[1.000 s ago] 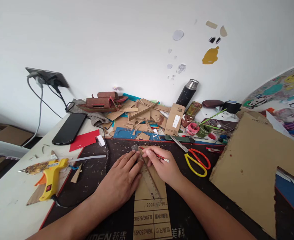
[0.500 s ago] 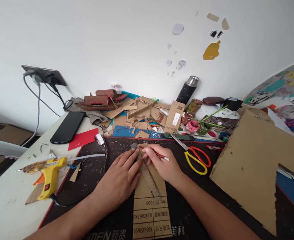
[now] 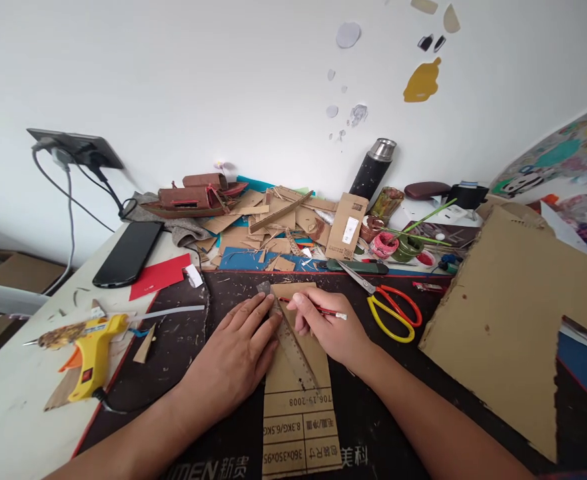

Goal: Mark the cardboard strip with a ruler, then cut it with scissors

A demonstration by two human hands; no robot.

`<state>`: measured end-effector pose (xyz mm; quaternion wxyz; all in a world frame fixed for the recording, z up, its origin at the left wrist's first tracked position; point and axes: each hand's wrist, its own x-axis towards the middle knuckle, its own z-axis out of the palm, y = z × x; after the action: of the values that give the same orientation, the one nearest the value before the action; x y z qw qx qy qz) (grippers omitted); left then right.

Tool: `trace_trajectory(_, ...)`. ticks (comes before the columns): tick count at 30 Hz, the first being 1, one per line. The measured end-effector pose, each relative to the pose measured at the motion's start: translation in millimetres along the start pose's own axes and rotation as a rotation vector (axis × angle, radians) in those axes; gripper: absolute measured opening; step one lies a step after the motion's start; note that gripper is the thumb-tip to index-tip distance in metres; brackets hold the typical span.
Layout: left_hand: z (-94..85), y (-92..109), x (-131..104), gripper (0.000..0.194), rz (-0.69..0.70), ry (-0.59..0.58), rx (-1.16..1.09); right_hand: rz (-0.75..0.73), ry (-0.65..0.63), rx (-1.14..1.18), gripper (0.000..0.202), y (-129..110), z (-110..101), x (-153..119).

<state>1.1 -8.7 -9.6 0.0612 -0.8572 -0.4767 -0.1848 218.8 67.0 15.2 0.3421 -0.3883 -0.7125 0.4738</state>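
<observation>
A strip of printed cardboard (image 3: 300,407) lies lengthwise in front of me on the dark mat (image 3: 183,393). Slantwise across it rests a clear ruler (image 3: 293,347). My left hand (image 3: 240,340) is laid flat, fingers stretched, with the fingertips on the ruler's upper part. In my right hand (image 3: 328,323) a red pencil (image 3: 326,311) is pinched, its tip pointing left toward the ruler's edge near the top of the strip. Whether the tip touches the cardboard I cannot tell.
Scissors (image 3: 383,300) lie right of my hand, beside a large cardboard sheet (image 3: 503,320). A yellow glue gun (image 3: 96,353) and a phone (image 3: 128,253) are on the left. Cardboard scraps (image 3: 283,220), a model boat (image 3: 183,200), paint jars (image 3: 386,245) and a thermos (image 3: 373,170) line the back.
The pencil and my right hand have shifted slightly right, away from the ruler's top end. My left hand stays on the ruler. The whole view has moved a little.
</observation>
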Motion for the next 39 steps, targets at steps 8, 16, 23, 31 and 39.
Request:
trace_trajectory(8,-2.1,-2,0,0.038,0.005,-0.001,-0.026,-0.049,-0.008,-0.106,0.042,-7,-8,-7)
trace_trajectory(16,-2.0,-2,0,0.039,0.001,-0.019,-0.032,-0.082,-0.026,-0.142,0.044,-7,-10,-12)
trace_trajectory(23,-2.6,-3,-1,0.038,-0.015,-0.026,-0.06,-0.091,-0.028,-0.148,0.044,-11,-12,-12)
trace_trajectory(31,-3.3,-2,0,0.038,-0.031,-0.03,-0.074,-0.101,-0.041,-0.154,0.044,-12,-12,-12)
trace_trajectory(39,-5.8,-2,1,0.033,-0.013,-0.005,-0.059,-0.093,0.031,-0.093,0.043,-12,-14,-13)
